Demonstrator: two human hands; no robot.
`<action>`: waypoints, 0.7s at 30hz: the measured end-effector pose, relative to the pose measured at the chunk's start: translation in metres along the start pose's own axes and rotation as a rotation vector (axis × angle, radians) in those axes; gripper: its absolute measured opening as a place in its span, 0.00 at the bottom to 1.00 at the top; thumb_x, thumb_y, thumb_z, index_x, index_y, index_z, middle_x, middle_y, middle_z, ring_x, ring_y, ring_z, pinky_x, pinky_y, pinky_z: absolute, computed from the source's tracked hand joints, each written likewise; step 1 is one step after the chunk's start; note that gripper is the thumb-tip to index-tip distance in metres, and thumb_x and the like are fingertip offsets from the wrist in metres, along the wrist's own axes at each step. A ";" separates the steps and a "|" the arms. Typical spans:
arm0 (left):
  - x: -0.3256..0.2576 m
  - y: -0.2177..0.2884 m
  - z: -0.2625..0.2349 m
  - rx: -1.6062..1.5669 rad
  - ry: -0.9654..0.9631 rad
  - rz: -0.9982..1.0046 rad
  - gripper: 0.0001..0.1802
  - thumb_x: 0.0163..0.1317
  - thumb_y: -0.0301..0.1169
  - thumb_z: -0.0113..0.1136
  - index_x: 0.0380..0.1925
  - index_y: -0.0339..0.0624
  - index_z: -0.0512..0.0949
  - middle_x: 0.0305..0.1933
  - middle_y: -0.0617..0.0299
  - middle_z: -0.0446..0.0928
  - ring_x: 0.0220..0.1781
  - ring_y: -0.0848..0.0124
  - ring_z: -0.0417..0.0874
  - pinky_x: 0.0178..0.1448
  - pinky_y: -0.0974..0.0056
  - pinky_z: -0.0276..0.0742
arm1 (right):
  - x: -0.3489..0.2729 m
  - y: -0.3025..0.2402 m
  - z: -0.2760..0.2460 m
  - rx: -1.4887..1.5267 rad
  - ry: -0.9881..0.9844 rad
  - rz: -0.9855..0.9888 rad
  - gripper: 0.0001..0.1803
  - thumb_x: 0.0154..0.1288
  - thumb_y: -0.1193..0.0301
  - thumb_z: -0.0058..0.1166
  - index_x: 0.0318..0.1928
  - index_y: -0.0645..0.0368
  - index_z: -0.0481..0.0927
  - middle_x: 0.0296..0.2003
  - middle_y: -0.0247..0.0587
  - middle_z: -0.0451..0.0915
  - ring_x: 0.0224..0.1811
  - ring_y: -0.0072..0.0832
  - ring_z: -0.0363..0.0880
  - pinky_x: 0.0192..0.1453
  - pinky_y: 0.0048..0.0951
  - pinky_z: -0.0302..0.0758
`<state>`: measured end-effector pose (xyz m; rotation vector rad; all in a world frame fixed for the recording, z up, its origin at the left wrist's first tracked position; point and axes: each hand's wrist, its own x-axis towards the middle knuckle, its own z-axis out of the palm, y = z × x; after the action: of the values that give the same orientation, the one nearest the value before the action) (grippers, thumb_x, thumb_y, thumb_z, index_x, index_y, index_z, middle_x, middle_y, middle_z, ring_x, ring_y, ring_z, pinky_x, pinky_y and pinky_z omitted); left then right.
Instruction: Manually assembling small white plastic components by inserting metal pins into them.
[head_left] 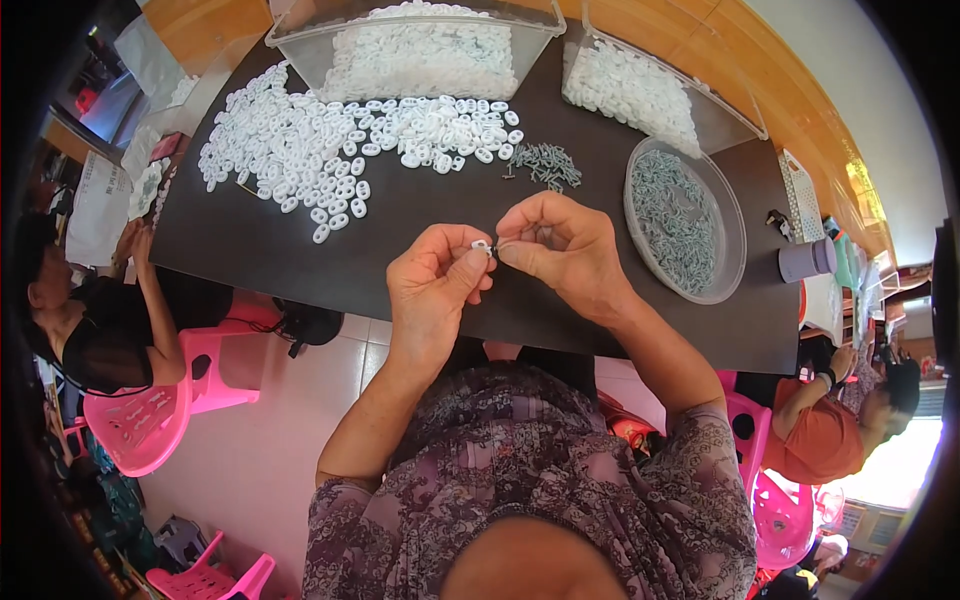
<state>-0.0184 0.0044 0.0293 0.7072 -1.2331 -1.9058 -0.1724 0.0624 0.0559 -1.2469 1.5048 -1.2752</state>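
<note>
Both hands (500, 260) pinch a white ring (482, 246), fingertips hiding most of it.

— What do we have between our fingers?
— A small white ring (482, 245), smooth plastic by the look of it, like the matt white heap (330, 150) on the table.
— And the table (400, 215) itself?
— Dark and matt. The bins (300, 45) are clear glossy plastic, as is the round dish (735, 240); the screws (545, 163) in front look like dull grey metal.
— Our sleeves (520, 470)?
— Soft patterned cloth.
</note>
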 end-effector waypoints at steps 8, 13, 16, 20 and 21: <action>-0.006 0.000 0.003 0.091 0.012 0.018 0.07 0.62 0.27 0.58 0.37 0.34 0.76 0.31 0.63 0.77 0.28 0.80 0.74 0.30 0.77 0.68 | -0.004 0.002 0.002 -0.001 0.005 0.001 0.09 0.56 0.82 0.58 0.38 0.65 0.77 0.33 0.31 0.76 0.35 0.15 0.73 0.41 0.18 0.72; -0.009 -0.002 0.005 0.104 0.024 0.054 0.08 0.62 0.28 0.58 0.38 0.34 0.76 0.31 0.64 0.77 0.28 0.81 0.73 0.31 0.78 0.68 | -0.006 0.005 0.005 0.014 0.048 -0.066 0.07 0.54 0.78 0.60 0.35 0.62 0.78 0.26 0.27 0.76 0.28 0.11 0.69 0.32 0.16 0.67; -0.012 -0.007 0.005 0.194 0.031 0.140 0.08 0.62 0.28 0.58 0.37 0.34 0.76 0.30 0.66 0.76 0.27 0.82 0.72 0.30 0.78 0.68 | -0.008 0.005 0.007 0.007 0.054 -0.069 0.07 0.54 0.79 0.60 0.34 0.62 0.78 0.26 0.26 0.76 0.28 0.10 0.69 0.31 0.16 0.67; -0.013 -0.020 0.005 0.453 0.114 0.317 0.06 0.62 0.26 0.57 0.34 0.33 0.76 0.29 0.67 0.76 0.26 0.83 0.71 0.29 0.78 0.68 | -0.008 0.009 0.011 0.064 0.054 -0.046 0.06 0.54 0.79 0.60 0.34 0.63 0.78 0.26 0.27 0.76 0.27 0.10 0.69 0.30 0.16 0.68; -0.013 -0.023 0.005 0.466 0.128 0.353 0.05 0.62 0.26 0.57 0.34 0.33 0.77 0.29 0.67 0.75 0.26 0.83 0.71 0.28 0.78 0.68 | -0.009 0.010 0.011 0.062 0.044 -0.012 0.07 0.54 0.80 0.60 0.35 0.64 0.78 0.29 0.30 0.77 0.30 0.13 0.72 0.34 0.16 0.70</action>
<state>-0.0214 0.0238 0.0109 0.7716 -1.6183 -1.2796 -0.1617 0.0685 0.0439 -1.1965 1.4795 -1.3552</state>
